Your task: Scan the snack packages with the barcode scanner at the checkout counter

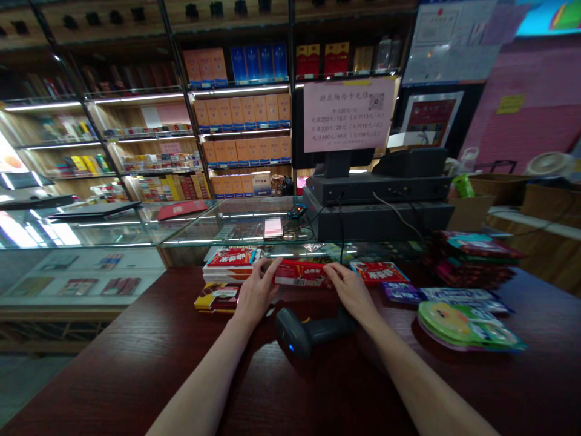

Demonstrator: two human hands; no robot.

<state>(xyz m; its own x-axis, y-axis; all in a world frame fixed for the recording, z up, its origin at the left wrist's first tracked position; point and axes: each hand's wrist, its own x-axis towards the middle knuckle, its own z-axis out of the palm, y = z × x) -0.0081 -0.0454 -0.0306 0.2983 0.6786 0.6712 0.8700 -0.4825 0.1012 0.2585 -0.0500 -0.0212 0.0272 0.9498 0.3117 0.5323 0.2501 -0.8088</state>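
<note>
Between both hands I hold a flat red snack box (pixel 300 274) with a barcode on its facing side. My left hand (pixel 258 289) grips its left end, and my right hand (pixel 350 289) pinches its right end. Just below the box, a dark barcode scanner (pixel 297 333) with a blue light lies on the counter. Left of my left hand sits a stack of red and white boxes (pixel 229 259), with yellow and brown packets (pixel 218 298) in front of it. Another red box (pixel 379 272) lies to the right of my right hand.
A dark wooden counter (pixel 113 369) fills the foreground. On the right lie purple packets (pixel 402 292), green packs (pixel 467 327) and a pile of dark red packets (pixel 474 257). A monitor with a paper sign (pixel 347 115) stands behind, beside a glass case (pixel 227 224).
</note>
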